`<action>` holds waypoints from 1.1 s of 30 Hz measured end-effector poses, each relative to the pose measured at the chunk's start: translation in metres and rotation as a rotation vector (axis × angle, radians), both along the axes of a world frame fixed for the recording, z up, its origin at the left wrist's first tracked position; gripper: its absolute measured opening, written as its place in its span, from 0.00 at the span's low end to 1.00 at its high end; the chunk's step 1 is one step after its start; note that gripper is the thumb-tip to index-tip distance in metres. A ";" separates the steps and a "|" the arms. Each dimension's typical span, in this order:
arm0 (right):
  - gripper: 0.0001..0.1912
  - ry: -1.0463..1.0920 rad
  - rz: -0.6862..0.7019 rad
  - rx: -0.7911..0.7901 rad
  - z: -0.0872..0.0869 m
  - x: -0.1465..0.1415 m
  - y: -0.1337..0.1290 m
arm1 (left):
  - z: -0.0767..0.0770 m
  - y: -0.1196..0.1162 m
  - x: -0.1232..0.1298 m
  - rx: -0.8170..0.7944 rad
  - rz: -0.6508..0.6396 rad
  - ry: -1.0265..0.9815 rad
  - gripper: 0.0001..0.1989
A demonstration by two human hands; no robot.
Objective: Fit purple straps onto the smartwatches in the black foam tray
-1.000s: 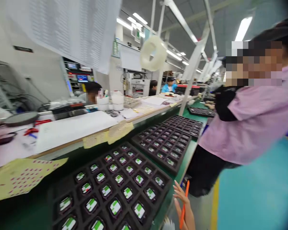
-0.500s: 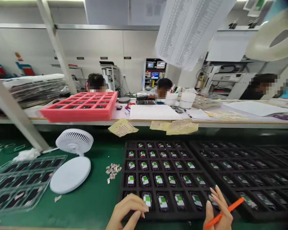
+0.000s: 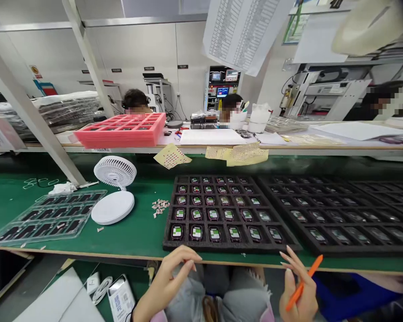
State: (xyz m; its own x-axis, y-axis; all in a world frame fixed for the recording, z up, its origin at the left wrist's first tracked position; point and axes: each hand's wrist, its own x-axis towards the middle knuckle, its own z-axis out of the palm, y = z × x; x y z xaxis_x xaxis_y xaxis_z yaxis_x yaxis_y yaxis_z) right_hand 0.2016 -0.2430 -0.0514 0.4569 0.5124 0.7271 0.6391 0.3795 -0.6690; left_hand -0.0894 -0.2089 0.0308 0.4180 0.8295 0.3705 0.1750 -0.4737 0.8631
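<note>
Past the table's front edge, above my lap, my left hand hangs with thumb and fingers a little apart and nothing visible between them. To the right, my right hand has its lower fingers wrapped round a slim orange stick-like tool, its upper fingers stretched out. Just beyond both hands lies a black foam tray. Its compartments hold rows of small smartwatch-like devices, many with green and white on their screens. Neither hand touches the tray.
More black foam trays lie at right. To the left are a white fan, paper scraps and a clear plastic tray. A pink foam tray rests on the shelf; people sit behind. A paper sheet hangs overhead.
My view has tilted down, so my lap and the table edge now show. My left hand has drawn back from the front row of the tray; my right hand has withdrawn too, keeping the orange tool.
</note>
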 end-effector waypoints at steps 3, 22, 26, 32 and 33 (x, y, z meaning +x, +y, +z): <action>0.08 0.069 -0.041 -0.031 -0.006 0.003 -0.012 | 0.002 0.002 -0.001 0.010 0.027 0.021 0.11; 0.10 0.104 -0.050 -0.024 -0.005 -0.011 -0.014 | -0.017 0.011 -0.027 0.041 0.191 0.058 0.13; 0.11 0.087 -0.090 -0.022 -0.006 -0.010 -0.030 | -0.018 0.017 -0.026 0.074 0.154 0.083 0.12; 0.10 0.123 -0.150 -0.109 -0.014 -0.003 -0.047 | 0.051 0.011 -0.008 0.558 -0.042 0.140 0.16; 0.10 0.119 -0.157 -0.106 -0.014 -0.004 -0.048 | 0.066 0.005 -0.005 0.692 -0.048 0.130 0.18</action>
State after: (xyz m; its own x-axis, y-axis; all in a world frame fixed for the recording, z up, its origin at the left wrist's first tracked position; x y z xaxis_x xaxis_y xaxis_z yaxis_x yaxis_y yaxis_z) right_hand 0.1980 -0.2908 -0.0649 0.6164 0.4994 0.6088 0.5986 0.2051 -0.7743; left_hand -0.0945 -0.2040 0.0972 0.5246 0.4013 0.7509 0.2218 -0.9159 0.3346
